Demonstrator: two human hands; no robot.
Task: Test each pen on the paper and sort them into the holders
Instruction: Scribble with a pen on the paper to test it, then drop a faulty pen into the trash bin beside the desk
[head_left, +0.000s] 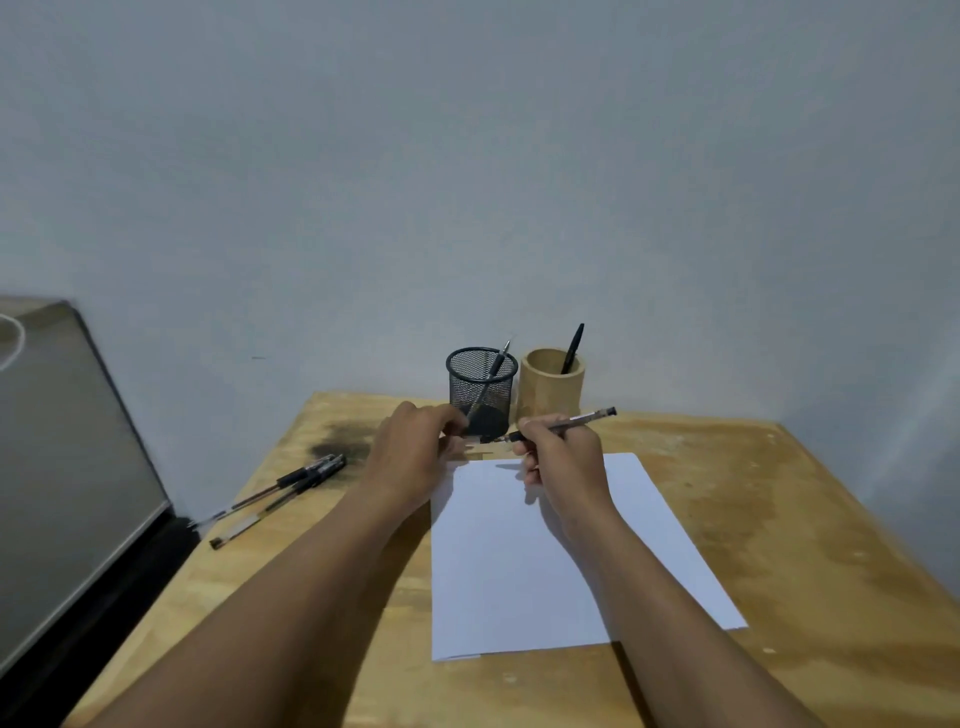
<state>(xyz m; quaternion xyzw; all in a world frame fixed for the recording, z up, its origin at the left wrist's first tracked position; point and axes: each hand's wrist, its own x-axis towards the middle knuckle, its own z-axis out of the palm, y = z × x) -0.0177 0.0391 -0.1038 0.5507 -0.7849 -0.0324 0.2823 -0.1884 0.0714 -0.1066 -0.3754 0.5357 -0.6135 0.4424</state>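
Observation:
My right hand (563, 457) grips a clear-barrelled pen (587, 420) held nearly level above the far edge of the white paper (545, 561), its tip pointing left. My left hand (415, 452) pinches the pen's cap (475, 439) just off that tip. Behind my hands stand a black mesh holder (480, 384) with one pen in it and a bamboo holder (550, 387) with one black pen. Two more pens (280, 493) lie on the table at the left.
The wooden table (779, 519) has a dark smudge (337, 441) near the loose pens. A grey wall rises right behind the holders. A framed panel (62, 467) leans beside the table's left edge.

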